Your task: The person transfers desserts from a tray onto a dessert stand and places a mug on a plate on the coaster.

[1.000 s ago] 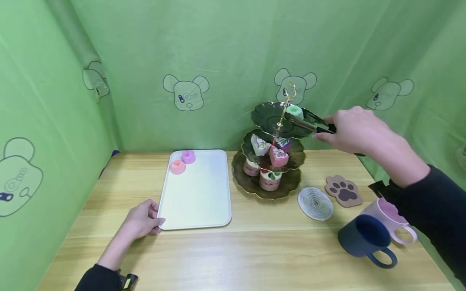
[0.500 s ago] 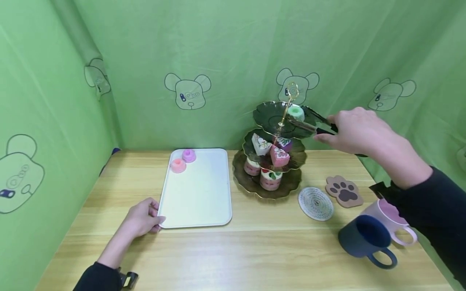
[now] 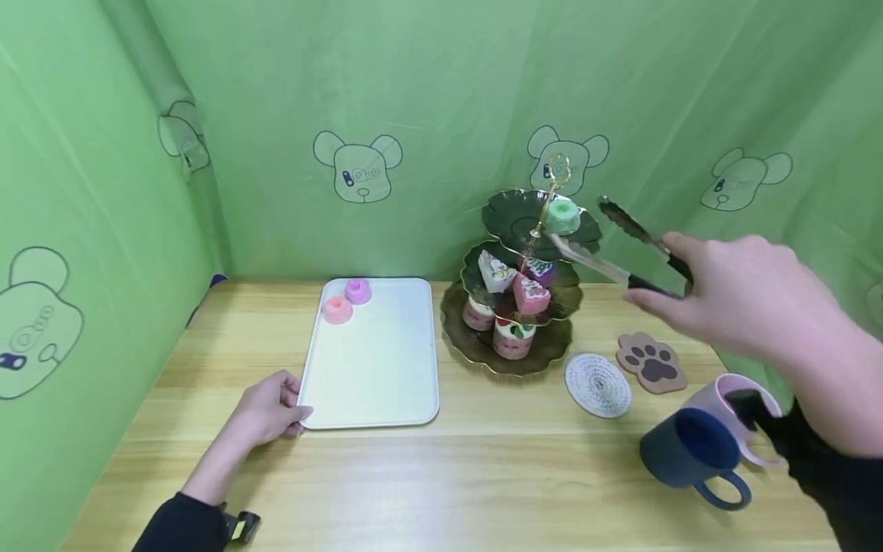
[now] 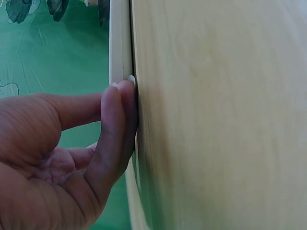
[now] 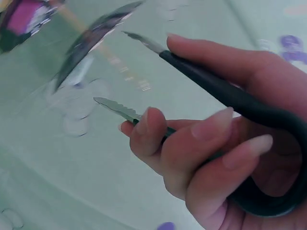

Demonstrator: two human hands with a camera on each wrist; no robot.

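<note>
My right hand (image 3: 745, 295) grips black-handled serrated tongs (image 3: 595, 262), whose arms are spread with nothing between them. Beside the tongs, a green ring-shaped cake (image 3: 562, 218) sits on the top tier of a three-tier cake stand (image 3: 509, 221). In the right wrist view, fingers (image 5: 182, 143) curl round the looped handle. My left hand (image 3: 262, 410) pinches the near left corner of a white tray (image 3: 375, 368), thumb over the rim. A pink ring cake (image 3: 337, 310) and a purple one (image 3: 358, 291) lie at the tray's far left corner.
Cake wedges (image 3: 531, 295) fill part of the middle tier, and round layered cakes (image 3: 513, 340) the bottom one. To the right lie a round woven coaster (image 3: 598, 386) and a paw-shaped coaster (image 3: 651, 362). A dark blue mug (image 3: 679, 452) stands before a pink mug (image 3: 710, 399).
My right hand has drawn back to the right and slightly down with the tongs, whose arms are spread wider. The green cake stays on the top tier. My left hand keeps its place.
</note>
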